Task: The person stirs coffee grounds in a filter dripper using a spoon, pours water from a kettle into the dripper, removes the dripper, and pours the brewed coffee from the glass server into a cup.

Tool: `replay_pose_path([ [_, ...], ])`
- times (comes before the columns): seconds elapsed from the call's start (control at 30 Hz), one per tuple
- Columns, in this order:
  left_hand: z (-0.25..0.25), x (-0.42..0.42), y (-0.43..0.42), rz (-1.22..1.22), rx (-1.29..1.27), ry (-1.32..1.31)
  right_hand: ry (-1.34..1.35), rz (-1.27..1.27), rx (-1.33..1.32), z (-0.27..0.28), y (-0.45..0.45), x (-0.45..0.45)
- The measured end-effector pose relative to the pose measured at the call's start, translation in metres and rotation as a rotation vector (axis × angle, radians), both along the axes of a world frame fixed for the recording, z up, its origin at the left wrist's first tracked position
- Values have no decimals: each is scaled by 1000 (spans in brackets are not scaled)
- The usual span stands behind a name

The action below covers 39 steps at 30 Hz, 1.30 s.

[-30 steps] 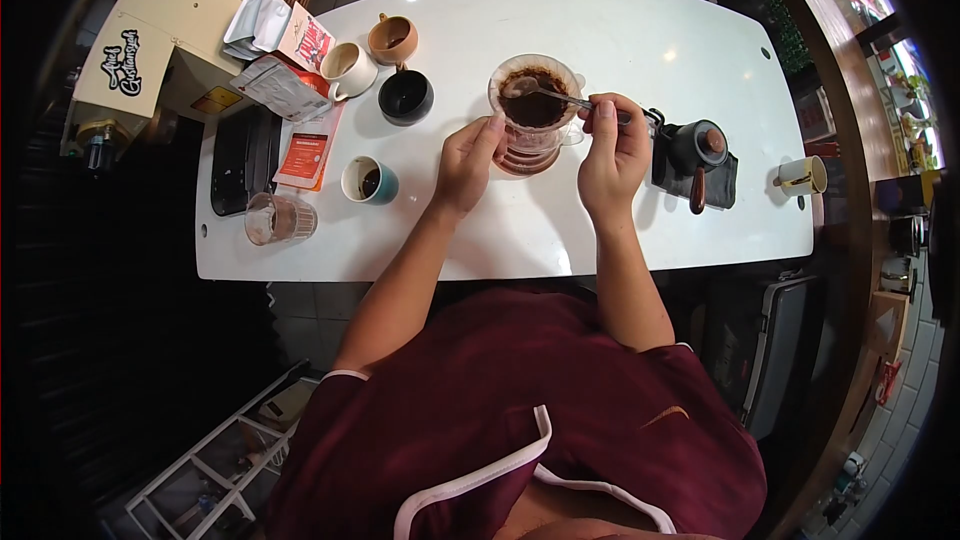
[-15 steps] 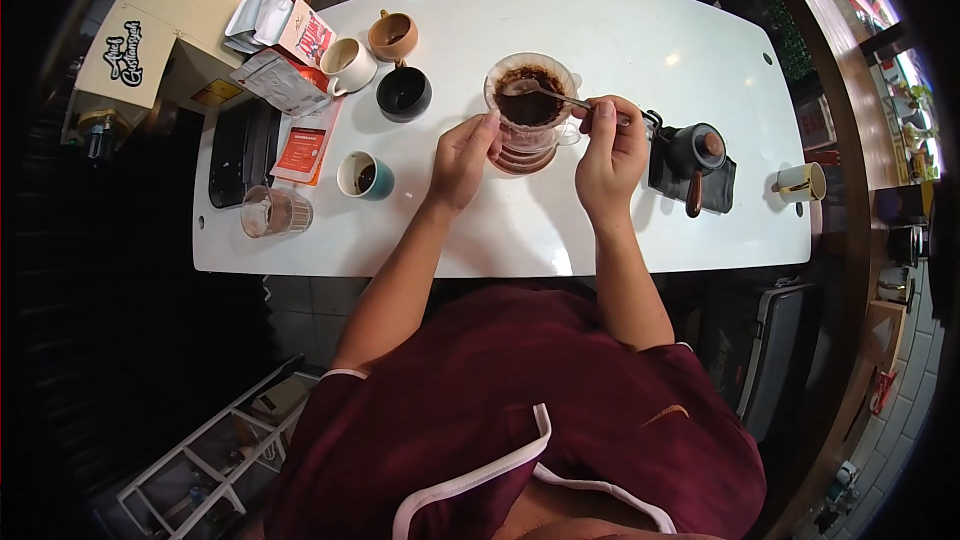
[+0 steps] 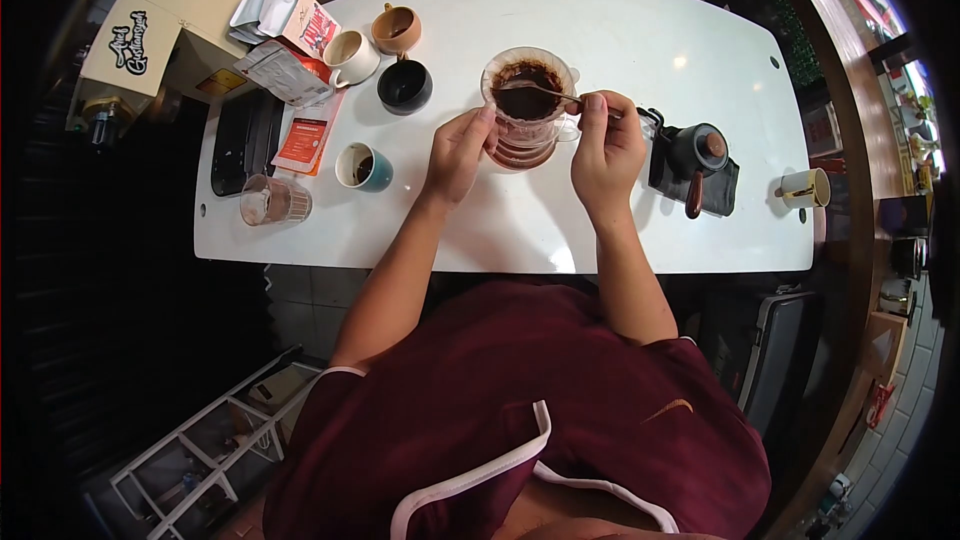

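Note:
A clear coffee dripper [image 3: 489, 82] sits on top of a glass server [image 3: 522, 158], with dark, wet coffee grounds [image 3: 530, 105] inside it. My left hand [image 3: 459, 153] is closed, its thumb and fingers pinching the dripper's near left side. On the right, my right hand [image 3: 610, 152] grips the handle of a metal spoon [image 3: 565, 96]. The spoon reaches leftward over the rim, its bowl at the surface of the coffee and partly hard to make out. Grounds cling to the dripper's inner wall.
Left of the dripper stand a black cup [image 3: 404, 87], white mug [image 3: 352, 59], tan cup [image 3: 396, 30], teal cup [image 3: 364, 168] and clear glass [image 3: 275, 201]. Coffee bags [image 3: 285, 70] lie farther left. To the right are a dark kettle [image 3: 695, 152] and a pale mug [image 3: 804, 188].
The spoon's bowl has shifted slightly within the dripper and now looks lower in the coffee. My left hand keeps its hold. The view has moved a little.

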<state>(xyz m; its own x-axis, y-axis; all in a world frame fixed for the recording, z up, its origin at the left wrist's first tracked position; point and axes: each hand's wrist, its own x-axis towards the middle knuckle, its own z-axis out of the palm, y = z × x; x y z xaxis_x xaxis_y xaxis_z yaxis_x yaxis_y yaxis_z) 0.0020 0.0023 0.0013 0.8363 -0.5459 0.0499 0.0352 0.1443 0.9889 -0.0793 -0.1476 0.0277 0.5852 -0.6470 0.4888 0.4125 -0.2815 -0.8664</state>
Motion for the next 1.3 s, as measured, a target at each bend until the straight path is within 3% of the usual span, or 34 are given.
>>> replay_pose_path([
  [0.67, -6, 4, 0, -1, -32, 12, -14, -69, -139, -1, -1, 0],
  [0.87, -7, 4, -1, -8, -45, 11, -70, -17, -22, 3, 2, -2],
  [1.3, -7, 3, -1, 4, -53, 21, -19, 9, -63, 0, -1, -3],
])
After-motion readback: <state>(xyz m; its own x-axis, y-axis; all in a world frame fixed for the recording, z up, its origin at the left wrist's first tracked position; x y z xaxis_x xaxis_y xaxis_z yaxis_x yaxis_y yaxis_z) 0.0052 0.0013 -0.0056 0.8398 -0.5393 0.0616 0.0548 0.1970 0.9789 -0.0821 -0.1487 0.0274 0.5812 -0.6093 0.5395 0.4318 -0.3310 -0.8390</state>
